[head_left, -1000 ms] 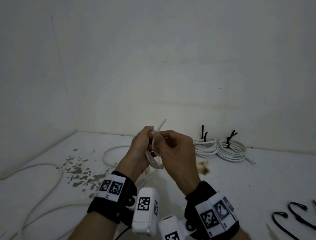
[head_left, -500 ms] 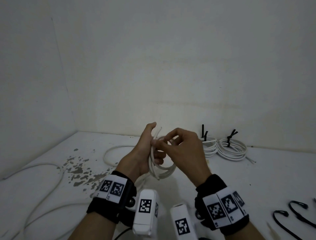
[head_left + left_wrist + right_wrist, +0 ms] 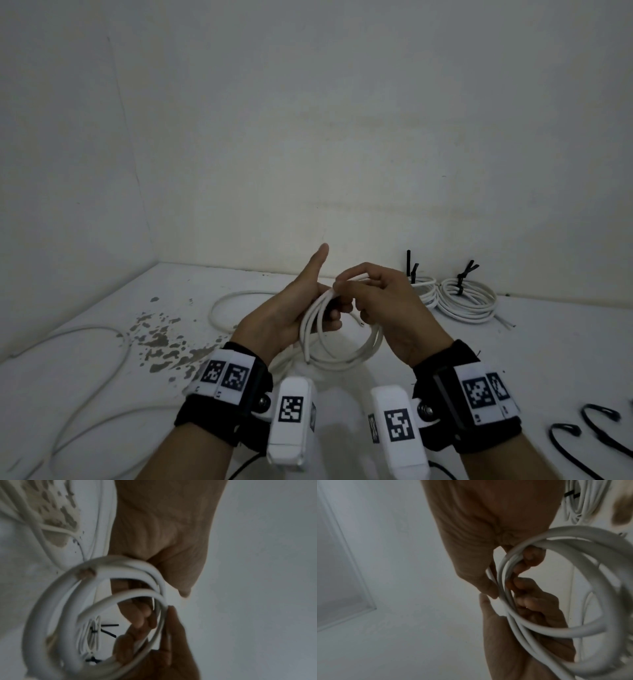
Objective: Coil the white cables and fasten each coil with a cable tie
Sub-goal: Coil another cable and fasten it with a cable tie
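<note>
A loose white cable (image 3: 113, 346) trails in wide curves across the stained left part of the white table (image 3: 342, 404). Above the table's middle, the left hand (image 3: 291, 308) has its fingers curled round one side of a small coil (image 3: 339, 337) of smooth white cable, thumb sticking straight up; the right hand (image 3: 387, 305) pinches the strands at the coil's top. Both wristbands carry black-and-white square marker codes, no readable words. Two finished coils (image 3: 459, 298) with black ties lie by the back wall; spare black cable ties (image 3: 589, 435) lie far right. Against half a second ago, the coil hangs wider and the hands sit further apart.
</note>
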The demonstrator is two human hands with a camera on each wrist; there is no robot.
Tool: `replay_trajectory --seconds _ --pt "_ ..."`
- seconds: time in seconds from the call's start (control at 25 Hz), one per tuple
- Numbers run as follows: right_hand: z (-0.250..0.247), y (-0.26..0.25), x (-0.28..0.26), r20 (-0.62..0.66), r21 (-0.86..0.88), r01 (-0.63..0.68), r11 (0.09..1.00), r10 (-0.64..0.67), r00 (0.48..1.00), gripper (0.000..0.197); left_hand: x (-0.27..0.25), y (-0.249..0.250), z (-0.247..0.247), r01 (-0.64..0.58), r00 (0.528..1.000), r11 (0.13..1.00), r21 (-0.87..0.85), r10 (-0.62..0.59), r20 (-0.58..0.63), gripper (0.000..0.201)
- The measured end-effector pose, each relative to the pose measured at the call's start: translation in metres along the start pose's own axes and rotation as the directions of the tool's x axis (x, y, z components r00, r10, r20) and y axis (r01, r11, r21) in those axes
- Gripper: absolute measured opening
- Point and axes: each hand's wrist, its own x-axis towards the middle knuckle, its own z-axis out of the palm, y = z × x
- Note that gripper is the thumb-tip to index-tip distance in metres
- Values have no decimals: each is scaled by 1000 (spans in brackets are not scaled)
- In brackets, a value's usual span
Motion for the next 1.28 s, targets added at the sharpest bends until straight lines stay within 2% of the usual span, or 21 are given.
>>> replay_trajectory --seconds 0.16,0.28,0.4,0.56,0.64,0.72,0.84,0.92,1.0,1.08,1.2,1.28 --pt "-9 10 10 -186 187 -24 982 59 981 8 -3 -2 -3 -19 1000 1000 -12 19 12 65" --pt "-11 13 13 -176 234 -28 972 70 982 13 -6 0 3 -81 995 996 28 82 -51 56" --pt "-14 14 14 -114 273 -70 959 104 988 21 -4 2 11 -154 960 985 76 168 -224 53" --pt "-24 13 17 24 345 -188 920 192 981 19 2 -4 13 -219 911 960 173 265 -317 54" --pt "-28 11 14 137 282 -261 923 230 963 13 4 -8 14 -224 899 940 258 301 -317 59" --pt "-31 9 9 253 147 -302 942 260 932 25 4 -11 15 -224 905 893 391 339 -257 65" --pt "-32 10 3 303 76 -329 941 292 907 31 3 -13 17 -194 928 837 512 325 -181 73" --pt "-34 10 4 307 89 -335 938 294 905 26 3 -13 16 -167 950 880 446 264 -167 76" --pt "-36 9 7 270 156 -321 934 272 923 24 1 -10 16 -149 975 951 270 187 -122 76" --pt "-38 9 10 199 218 -299 929 257 946 27 3 -8 17 -139 987 984 114 148 -68 72" --pt "-37 6 10 139 243 -249 938 220 966 27 3 -8 20 -50 999 985 -162 49 -12 62" --pt "-35 6 10 93 294 -206 933 186 978 23 3 -10 19 20 998 933 -359 3 64 59"
